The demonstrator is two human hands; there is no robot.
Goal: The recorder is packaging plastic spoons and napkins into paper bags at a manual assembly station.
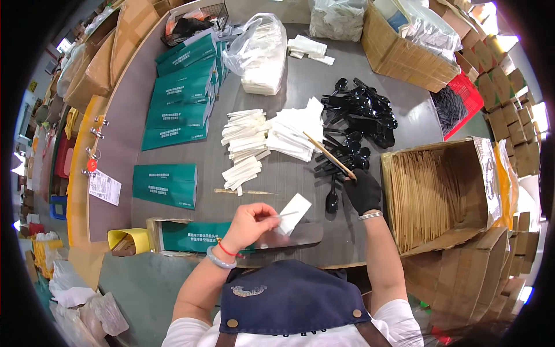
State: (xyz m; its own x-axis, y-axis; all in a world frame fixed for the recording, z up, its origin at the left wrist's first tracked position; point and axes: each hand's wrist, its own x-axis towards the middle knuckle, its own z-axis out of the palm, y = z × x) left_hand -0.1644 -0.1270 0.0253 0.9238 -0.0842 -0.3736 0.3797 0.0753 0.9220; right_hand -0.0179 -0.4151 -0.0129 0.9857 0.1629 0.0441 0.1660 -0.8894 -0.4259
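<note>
Where green packets [179,98] lie stacked, left hand [250,222] on white napkin [293,211].

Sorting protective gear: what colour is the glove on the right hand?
Black, seen in the head view: the right hand's glove.

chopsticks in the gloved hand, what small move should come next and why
Probably bring the chopsticks across to the white napkin that the left hand pinches with a toothpick. The right hand, in a black glove, has a closed grip on the chopsticks and a black spoon, while the green sleeve lies just below the left hand.
</note>
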